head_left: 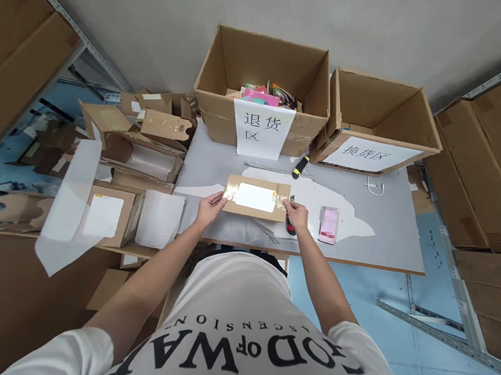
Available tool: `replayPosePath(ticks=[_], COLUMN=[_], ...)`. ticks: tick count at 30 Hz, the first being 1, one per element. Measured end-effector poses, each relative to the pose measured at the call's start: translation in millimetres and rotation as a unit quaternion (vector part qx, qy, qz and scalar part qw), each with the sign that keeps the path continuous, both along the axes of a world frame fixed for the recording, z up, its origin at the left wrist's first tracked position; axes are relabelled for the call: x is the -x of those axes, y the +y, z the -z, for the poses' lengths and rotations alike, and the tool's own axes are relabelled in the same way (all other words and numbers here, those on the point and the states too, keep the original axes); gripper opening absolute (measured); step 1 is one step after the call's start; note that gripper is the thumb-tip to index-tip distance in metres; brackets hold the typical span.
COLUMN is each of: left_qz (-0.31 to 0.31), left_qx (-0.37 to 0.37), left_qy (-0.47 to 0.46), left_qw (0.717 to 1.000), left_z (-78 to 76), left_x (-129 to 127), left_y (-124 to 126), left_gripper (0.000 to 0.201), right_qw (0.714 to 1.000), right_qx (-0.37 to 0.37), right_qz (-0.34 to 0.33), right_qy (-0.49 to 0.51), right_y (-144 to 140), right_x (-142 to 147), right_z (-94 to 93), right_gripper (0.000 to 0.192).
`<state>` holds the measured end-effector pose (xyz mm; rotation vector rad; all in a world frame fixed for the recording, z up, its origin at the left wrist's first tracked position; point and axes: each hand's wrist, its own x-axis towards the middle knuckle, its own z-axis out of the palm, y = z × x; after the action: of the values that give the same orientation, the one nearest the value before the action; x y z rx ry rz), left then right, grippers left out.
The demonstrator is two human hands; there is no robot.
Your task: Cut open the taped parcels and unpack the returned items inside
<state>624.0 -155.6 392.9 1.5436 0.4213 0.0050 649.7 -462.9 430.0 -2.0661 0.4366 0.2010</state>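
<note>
— What have you got in your hands?

— A flat brown parcel (256,198) with a white label on top and shiny tape across it. It lies on the grey table (391,229), near the front edge, about in the middle. My left hand (210,205) has its fingers closed on the parcel's left end. My right hand (296,215) is at the right end, fingertips pinched on that edge; something red and black shows just under that hand, but I cannot tell whether I am holding it or what it is.

— What else is on the table?

— Just right of my right hand lies a small pink and white item (329,224), blurred, so I cannot tell more. Beyond the parcel, further away, a black and yellow cutter (300,167) lies near the boxes. White backing sheets (340,201) are spread under and to the right of the parcel.

— And at the far side?

— Two open cardboard boxes. The left box (264,73) has colourful packets inside and a paper sign hanging down its front. The right box (378,115) is tilted, with a sign on its near flap.

— To your left?

— A heap of opened cartons (147,138), and a stack of white foam sheets (159,219) just beside the table.
</note>
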Motion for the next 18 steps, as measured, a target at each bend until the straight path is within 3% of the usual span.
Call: replayPosePath(ticks=[10, 18], left_qz=[-0.005, 0.008], left_qx=[0.006, -0.078], left_qy=[0.000, 0.001], left_qw=[1.000, 0.997], left_z=[1.3, -11.8], left_x=[4.3, 7.3], left_y=[1.0, -2.3], left_gripper=[0.063, 0.051], right_qw=[0.999, 0.991], right_qx=[-0.050, 0.132], right_qz=[-0.017, -0.024], right_qy=[0.010, 0.023], right_y=[-12.2, -33.7], right_x=[17.6, 43.2], right_z=[23.0, 47.6], right_gripper=[0.057, 0.036])
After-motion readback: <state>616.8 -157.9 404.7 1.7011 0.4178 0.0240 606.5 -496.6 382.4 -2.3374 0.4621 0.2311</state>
